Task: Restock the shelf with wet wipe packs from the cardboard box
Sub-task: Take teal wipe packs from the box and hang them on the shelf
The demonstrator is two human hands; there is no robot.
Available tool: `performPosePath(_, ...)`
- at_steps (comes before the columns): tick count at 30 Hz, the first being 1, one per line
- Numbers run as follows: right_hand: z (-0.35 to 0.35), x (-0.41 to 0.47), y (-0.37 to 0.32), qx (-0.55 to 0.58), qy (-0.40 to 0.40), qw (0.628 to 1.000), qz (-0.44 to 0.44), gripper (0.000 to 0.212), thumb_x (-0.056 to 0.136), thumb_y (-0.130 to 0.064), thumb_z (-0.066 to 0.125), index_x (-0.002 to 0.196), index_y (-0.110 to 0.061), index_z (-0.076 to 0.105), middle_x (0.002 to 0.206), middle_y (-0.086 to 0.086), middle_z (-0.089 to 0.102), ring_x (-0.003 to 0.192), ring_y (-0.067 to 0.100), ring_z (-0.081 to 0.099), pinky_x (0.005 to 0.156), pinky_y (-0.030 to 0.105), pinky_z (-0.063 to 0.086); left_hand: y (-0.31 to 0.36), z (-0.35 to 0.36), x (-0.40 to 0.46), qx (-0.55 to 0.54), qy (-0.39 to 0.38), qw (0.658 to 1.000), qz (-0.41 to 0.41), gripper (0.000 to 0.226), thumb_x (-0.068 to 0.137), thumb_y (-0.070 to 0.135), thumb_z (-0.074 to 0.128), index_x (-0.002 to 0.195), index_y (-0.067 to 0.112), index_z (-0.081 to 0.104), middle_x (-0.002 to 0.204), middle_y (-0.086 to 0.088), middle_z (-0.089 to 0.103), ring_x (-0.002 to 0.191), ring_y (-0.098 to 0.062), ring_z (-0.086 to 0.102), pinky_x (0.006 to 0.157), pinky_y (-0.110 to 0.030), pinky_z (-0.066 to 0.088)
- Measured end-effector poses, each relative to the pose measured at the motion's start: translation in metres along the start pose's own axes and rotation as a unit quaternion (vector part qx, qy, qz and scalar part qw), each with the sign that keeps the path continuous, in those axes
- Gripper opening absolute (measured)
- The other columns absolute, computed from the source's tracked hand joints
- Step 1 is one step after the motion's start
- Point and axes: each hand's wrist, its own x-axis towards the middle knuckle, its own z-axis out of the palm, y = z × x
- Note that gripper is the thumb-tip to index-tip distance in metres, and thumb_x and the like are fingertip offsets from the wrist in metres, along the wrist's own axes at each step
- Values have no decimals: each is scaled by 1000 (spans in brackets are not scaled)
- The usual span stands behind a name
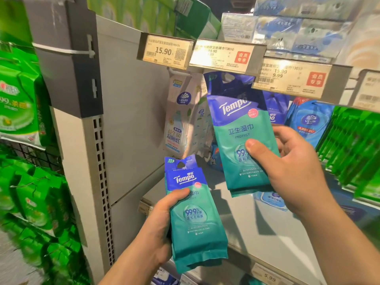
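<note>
two upright teal-blue wipe packs (242,140)

Green packs (30,112) hang left; blurred boxes, perhaps tissues (298,27), sit above.

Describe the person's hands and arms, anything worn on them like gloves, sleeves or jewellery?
Both are bare. The left hand and right hand have no gloves, and no rings show on the visible fingers. Both forearms are uncovered to the frame's edge: no sleeve, watch or bracelet shows.
</note>
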Motion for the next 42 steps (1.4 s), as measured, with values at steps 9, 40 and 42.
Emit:
performPosePath(9,6,3,34,-32,-6,999,15,43,86,-17,81,120,-28,58,107,-5,78,97,14,76,87,47,61,-1,1,-2,14,9,1000,-11,56,66,28,78,116,5,72,118,-26,72,87,-39,70,84,-47,57)
performPosePath(40,53,81,114,-95,75,973,197,40,88,-57,66,100,-19,62,96,-3,69,72,21,72,79,46,62,28,-10,-12,16,15,999,32,28,79,25,67,93,3,74,91,-22,75,63,-34,72,70,-41,56)
performPosePath(42,54,79,118,-68,60,970,224,42,91,-62,62,95,-21,55,91,0,66,74,28,75,82,50,62,29,-11,-11,16,19,999,28,29,78,26,67,93,3,75,93,-22,75,64,-35,72,71,-41,57)
